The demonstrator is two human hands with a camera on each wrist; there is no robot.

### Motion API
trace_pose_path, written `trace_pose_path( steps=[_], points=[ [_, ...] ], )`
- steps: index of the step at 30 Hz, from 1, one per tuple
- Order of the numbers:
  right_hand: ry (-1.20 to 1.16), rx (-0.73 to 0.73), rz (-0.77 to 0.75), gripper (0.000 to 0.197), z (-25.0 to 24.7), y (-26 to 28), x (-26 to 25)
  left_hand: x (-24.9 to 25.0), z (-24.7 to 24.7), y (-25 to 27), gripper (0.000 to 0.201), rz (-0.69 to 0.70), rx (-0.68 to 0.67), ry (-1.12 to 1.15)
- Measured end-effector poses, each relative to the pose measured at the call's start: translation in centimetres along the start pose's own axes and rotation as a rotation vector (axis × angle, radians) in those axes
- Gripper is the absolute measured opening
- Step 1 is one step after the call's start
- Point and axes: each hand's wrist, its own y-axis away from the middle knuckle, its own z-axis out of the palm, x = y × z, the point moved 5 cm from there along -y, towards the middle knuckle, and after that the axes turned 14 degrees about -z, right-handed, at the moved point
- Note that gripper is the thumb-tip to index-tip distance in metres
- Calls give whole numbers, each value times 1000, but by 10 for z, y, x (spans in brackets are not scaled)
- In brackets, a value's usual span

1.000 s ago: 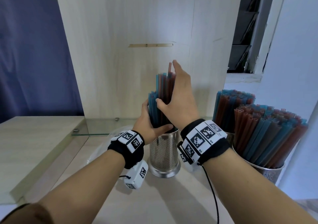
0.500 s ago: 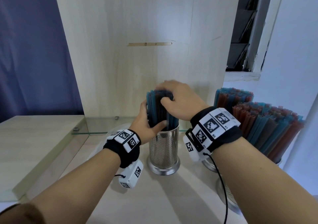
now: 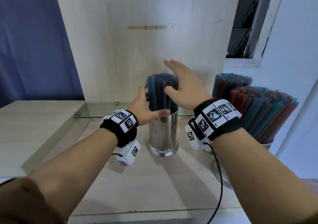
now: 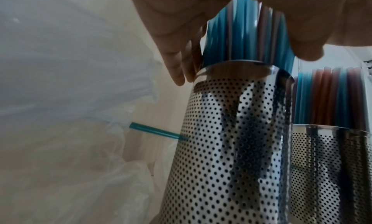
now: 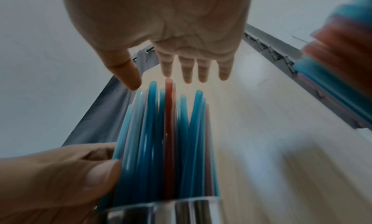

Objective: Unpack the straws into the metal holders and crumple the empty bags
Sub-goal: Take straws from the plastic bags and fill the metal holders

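Straws [image 3: 160, 90] stand upright in perforated metal holder [image 3: 163, 134] on bench [image 3: 154, 186]; left hand [image 3: 142, 106] wraps bundle just above rim; right hand [image 3: 185, 87] flat, fingers straight, above tips; tap tops level, keep bundle steady; empty bag [image 4: 60, 132] left of holder, uncrumpled.

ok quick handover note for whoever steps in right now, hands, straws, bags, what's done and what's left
Left hand: curled round the straw bundle just above the rim of the middle metal holder, steadying it.
Right hand: open, fingers straight, hovering over the straw tops, holding nothing.
Straws: this bundle stands upright in the middle holder, tops roughly level. Two filled holders stand to the right.
One loose teal straw lies behind the middle holder, beside the clear plastic bags on the left.
Done: three holders loaded.
Left: pick up the stray straw; crumpling the bags probably remains, though their state is hard to judge.
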Motion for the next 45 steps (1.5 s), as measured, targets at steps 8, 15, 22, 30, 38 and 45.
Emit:
trace_pose_path(
  steps=[8, 15, 22, 30, 38, 45],
  points=[
    [-478, 177, 363, 110, 42, 39, 26, -4, -10, 8, 146, 12, 191, -100],
    [-670, 293, 419, 65, 47, 47, 30, -1, -13, 12, 147, 59, 290, -164],
    [-740, 57, 469, 44, 62, 76, 11, -1, -8, 15, 144, 34, 234, -152],
    [-668, 4, 472, 75, 83, 99, 24, -18, 1, 19, 138, -76, 145, -86],
    [-714, -15, 447, 52, 95, 104, 26, -30, -5, 28, 123, -108, 232, -145],
    [-265, -290, 626, 44, 103, 110, 40, -49, -21, 23, 84, -147, 273, -158]
  ],
)
